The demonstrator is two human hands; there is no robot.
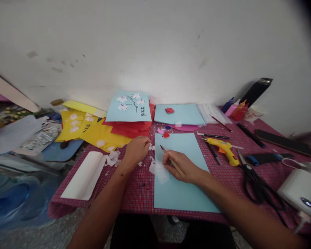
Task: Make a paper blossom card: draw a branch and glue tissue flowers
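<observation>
My right hand [181, 166] grips a paintbrush [175, 164] with a pale wooden handle and a dark tip, held slanting above a light blue sheet of paper [181, 197]. My left hand [138, 149] is closed just left of that sheet, its fingers curled together; whatever they may hold is hidden. Torn white paper scraps [113, 158] lie on both sides of the left hand. Small paint dishes, one red [166, 135] and one pink [160, 131], sit at the sheet's top edge. A whitish tissue patch [162, 173] lies on the sheet's left side.
A finished flower picture [129, 107] rests on red paper at the back. Folded white paper [84, 176] lies left. To the right are a yellow glue gun [223, 147], black scissors [256, 186], a white device [302, 190], paint bottles [239, 110] and a black flask [256, 90].
</observation>
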